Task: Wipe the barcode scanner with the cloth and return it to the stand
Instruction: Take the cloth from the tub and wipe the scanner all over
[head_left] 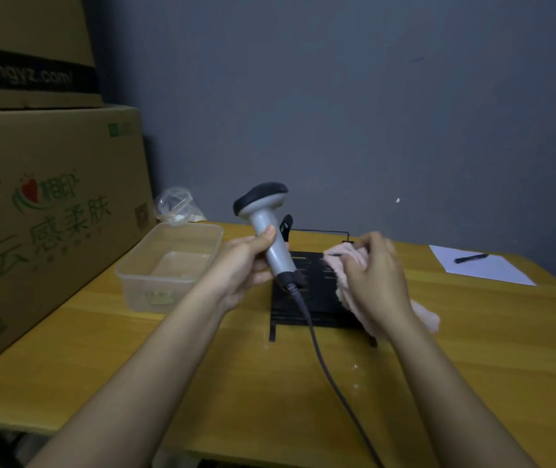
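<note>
A grey barcode scanner (265,217) with a dark head stands upright in the air, its handle gripped by my left hand (246,265). Its dark cable (324,359) trails down toward the table's front edge. My right hand (376,278) holds a bunched pink cloth (340,265) just right of the scanner's handle, a small gap between them. Under both hands lies the black slotted stand (307,298) on the yellow table, with a black holder clip (286,226) rising at its back.
A clear plastic container (168,265) sits left of the stand, a crumpled plastic bag (177,206) behind it. Large cardboard boxes (50,214) fill the left side. A white sheet (486,268) with a black pen (470,258) lies at the right. A grey wall is behind.
</note>
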Tool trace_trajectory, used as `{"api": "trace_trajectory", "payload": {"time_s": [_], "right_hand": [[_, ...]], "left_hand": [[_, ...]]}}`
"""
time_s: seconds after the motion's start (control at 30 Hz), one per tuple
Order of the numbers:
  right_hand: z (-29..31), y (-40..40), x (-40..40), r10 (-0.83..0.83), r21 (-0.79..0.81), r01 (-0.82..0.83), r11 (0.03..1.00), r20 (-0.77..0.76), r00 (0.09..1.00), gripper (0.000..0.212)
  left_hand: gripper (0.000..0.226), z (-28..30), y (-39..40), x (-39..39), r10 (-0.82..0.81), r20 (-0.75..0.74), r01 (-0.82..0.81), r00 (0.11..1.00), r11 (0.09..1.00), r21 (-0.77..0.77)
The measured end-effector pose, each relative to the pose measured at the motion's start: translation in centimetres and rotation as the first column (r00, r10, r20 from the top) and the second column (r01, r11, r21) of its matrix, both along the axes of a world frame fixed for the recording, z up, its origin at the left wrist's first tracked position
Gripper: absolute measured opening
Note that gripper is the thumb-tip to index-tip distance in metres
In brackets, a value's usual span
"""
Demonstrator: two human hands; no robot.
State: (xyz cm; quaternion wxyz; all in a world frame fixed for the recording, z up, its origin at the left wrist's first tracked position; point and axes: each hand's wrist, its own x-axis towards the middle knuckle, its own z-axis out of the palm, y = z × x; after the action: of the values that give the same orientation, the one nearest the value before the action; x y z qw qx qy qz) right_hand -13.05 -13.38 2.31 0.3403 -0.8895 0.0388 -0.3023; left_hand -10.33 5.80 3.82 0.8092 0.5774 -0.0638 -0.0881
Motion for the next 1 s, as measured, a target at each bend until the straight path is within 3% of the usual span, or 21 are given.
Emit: {"api": "trace_trajectory", "payload": {"time_s": [0.17,0.2,0.27,0.33,0.4,0.47,0.53,0.57,0.63,0.7,0.83,0.9,1.0], "right_hand": [[-0.1,4.4,-0.8,0.262,0.200,-0.252,0.947,-0.025,0.965,0.023],[-0.2,4.6,-1.1,0.352,0.316,-0.330,0.889,-0.014,0.936,0.028],[-0.7,3.8,-2.0,0.548,0.531,-0.499,0.685,0.077,0.833,0.044],[-1.2,2.7,-2.9,0.693,0.556,-0.636,0.536,0.142,0.707,0.053],[-1.8,2.6,-3.2,0.727,0.443,-0.681,0.583,0.090,0.681,0.053],[-2.6,3.2,-2.5,0.604,0.186,-0.606,0.773,0.072,0.793,0.048],[-3.4,4.2,-2.0,0.459,-0.021,-0.462,0.887,0.159,0.874,0.042],[-3.6,4.6,-1.8,0.420,-0.013,-0.425,0.905,0.187,0.888,0.039],[-3.4,4.7,-1.5,0.400,0.156,-0.431,0.889,0.197,0.895,0.034],[-2.8,4.3,-1.1,0.416,0.282,-0.436,0.854,0.132,0.900,0.027],[-2.1,2.1,0.1,0.405,0.115,-0.388,0.914,-0.247,0.880,0.022],[-1.8,1.2,0.2,0.397,0.214,-0.357,0.909,-0.193,0.897,0.022],[-1.0,1.3,0.0,0.311,0.507,-0.306,0.805,0.078,0.947,0.013]], "left_hand": [[0.026,0.0,-1.2,-0.3,-0.021,0.011,0.021,1.000,1.000,0.002],[0.024,0.0,-1.2,-0.2,-0.010,0.008,0.010,1.000,1.000,-0.007],[0.022,0.0,-0.9,0.2,0.017,-0.010,-0.017,1.000,0.999,-0.040],[0.023,-0.1,-0.6,0.5,0.029,-0.035,-0.032,0.999,0.998,-0.062],[0.024,-0.2,-0.8,0.7,0.025,-0.057,-0.028,0.998,0.998,-0.063],[0.022,-0.4,-1.3,0.6,0.028,-0.073,-0.032,0.997,0.998,-0.062],[0.024,-0.5,-1.7,0.6,0.038,-0.071,-0.041,0.997,0.998,-0.044],[0.025,-0.5,-1.7,0.6,0.042,-0.067,-0.044,0.997,0.999,-0.030],[0.025,-0.5,-1.4,0.7,0.049,-0.062,-0.050,0.997,0.999,-0.011],[0.024,-0.8,-1.0,0.6,0.052,-0.052,-0.052,0.997,0.999,0.005],[0.025,-1.1,-0.2,0.3,0.017,-0.057,-0.016,0.998,1.000,0.011],[0.023,-0.8,0.3,0.3,-0.028,-0.048,0.027,0.998,0.999,-0.020],[0.024,-0.6,0.4,0.1,-0.108,-0.029,0.106,0.994,0.993,-0.058]]}}
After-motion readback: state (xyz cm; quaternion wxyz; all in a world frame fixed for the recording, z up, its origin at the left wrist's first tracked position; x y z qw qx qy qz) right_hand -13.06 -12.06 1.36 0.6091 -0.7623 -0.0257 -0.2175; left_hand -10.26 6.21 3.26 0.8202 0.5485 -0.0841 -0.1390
